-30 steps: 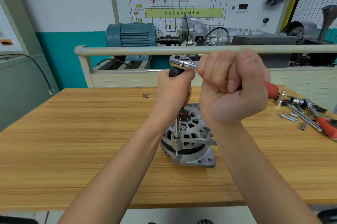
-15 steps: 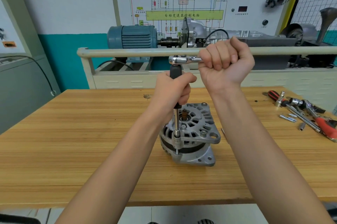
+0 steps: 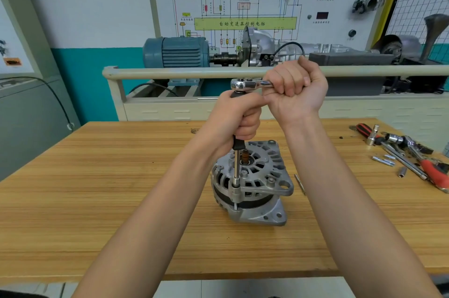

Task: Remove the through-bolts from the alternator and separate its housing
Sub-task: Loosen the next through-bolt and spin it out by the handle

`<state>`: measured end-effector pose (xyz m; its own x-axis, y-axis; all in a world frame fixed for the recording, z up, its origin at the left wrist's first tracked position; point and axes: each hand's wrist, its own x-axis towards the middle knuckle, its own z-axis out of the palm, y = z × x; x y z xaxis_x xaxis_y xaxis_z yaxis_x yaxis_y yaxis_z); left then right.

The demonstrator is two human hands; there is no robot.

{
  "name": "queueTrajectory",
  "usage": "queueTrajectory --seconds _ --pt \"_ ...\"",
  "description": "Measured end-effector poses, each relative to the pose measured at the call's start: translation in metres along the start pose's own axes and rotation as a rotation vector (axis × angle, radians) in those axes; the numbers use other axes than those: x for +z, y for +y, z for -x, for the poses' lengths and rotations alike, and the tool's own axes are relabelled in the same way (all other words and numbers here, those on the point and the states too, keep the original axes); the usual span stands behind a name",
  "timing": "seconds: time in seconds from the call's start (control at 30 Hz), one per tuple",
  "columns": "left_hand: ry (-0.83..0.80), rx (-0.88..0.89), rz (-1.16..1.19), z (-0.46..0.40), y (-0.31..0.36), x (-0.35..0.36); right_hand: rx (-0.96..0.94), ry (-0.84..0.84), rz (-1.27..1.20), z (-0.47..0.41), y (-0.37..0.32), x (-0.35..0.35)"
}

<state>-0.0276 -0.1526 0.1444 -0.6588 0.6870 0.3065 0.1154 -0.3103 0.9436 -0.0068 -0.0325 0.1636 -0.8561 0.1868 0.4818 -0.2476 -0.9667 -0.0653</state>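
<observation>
A silver alternator [image 3: 257, 186] stands on end on the wooden table [image 3: 97, 200], shaft up. A long extension bar [image 3: 236, 169] rises upright from a through-bolt on the housing's left rim. My left hand [image 3: 237, 118] grips the bar's black sleeve. A chrome ratchet [image 3: 245, 84] sits on top of the bar. My right hand [image 3: 295, 90] grips its handle, which the fist hides. One loose bolt [image 3: 299, 183] lies on the table to the right of the alternator.
Ratchets, sockets and a red-handled tool [image 3: 410, 156] lie scattered at the table's right edge. Behind the table runs a beige rail [image 3: 170, 73], with a blue motor [image 3: 177, 52] and a gearbox rig beyond it.
My right hand has swung the ratchet handle away from me, from close to the camera toward the rail. The red handle end is now out of sight. My left hand stays on the bar.
</observation>
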Motion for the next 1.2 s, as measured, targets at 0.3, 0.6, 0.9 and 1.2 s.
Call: queueTrajectory --seconds 0.3,0.6,0.9,1.2 --pt "0.315 0.094 -0.054 0.001 -0.004 0.011 -0.098 0.041 0.068 0.016 0.006 0.015" --pt "0.423 0.181 -0.188 0.0 -0.005 0.024 -0.619 -0.445 0.808 0.056 0.03 0.023" --pt "0.294 0.136 -0.114 0.007 -0.006 0.013 -0.198 -0.096 0.266 0.027 0.003 0.017" --pt "-0.212 -0.036 -0.007 0.005 0.002 0.0 0.078 0.084 -0.003 0.003 -0.003 0.001"
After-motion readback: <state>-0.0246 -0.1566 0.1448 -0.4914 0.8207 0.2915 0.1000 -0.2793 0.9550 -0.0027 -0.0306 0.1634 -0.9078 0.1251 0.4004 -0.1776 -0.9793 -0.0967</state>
